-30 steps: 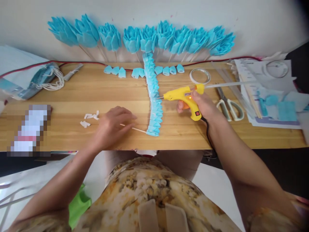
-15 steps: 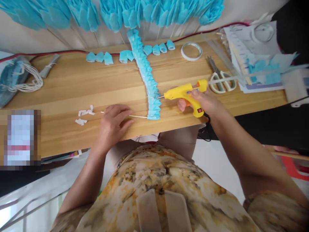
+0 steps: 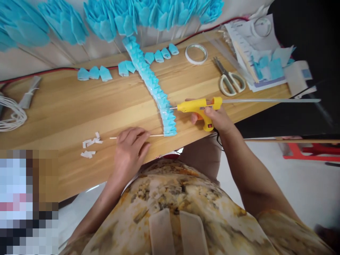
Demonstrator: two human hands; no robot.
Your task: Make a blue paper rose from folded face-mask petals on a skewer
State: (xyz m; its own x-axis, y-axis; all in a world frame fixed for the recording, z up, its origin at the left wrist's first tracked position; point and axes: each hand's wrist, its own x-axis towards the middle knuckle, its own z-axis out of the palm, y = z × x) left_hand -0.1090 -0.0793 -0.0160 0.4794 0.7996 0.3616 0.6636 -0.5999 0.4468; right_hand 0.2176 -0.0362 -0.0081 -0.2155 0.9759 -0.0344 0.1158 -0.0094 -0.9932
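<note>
My right hand [image 3: 215, 115] grips a yellow hot glue gun [image 3: 193, 106], a long clear glue stick [image 3: 268, 101] trailing from its back. Its metal nozzle meets the right side of a long strip of overlapping folded light-blue pieces [image 3: 152, 86], near the strip's lower end. My left hand [image 3: 130, 147] rests on the table with its fingers closed over a thin white stick [image 3: 156, 135]. The stick's right end reaches the strip's bottom edge. Small folded blue pieces [image 3: 105, 73] lie in a row on both sides of the strip's upper part.
Blue paper-like flowers [image 3: 63, 21] on thin stems line the back wall. White-handled scissors [image 3: 232, 83] and a tape roll [image 3: 196, 54] lie at the right, beside papers with blue scraps [image 3: 276, 67]. Small white bits [image 3: 91, 141] lie left of my left hand. Coiled white cord [image 3: 13, 115] sits far left.
The camera view has turned and shifted, so the table's contents appear displaced. The glue gun nozzle stays at the strip's right side. My left hand keeps its place on the stick.
</note>
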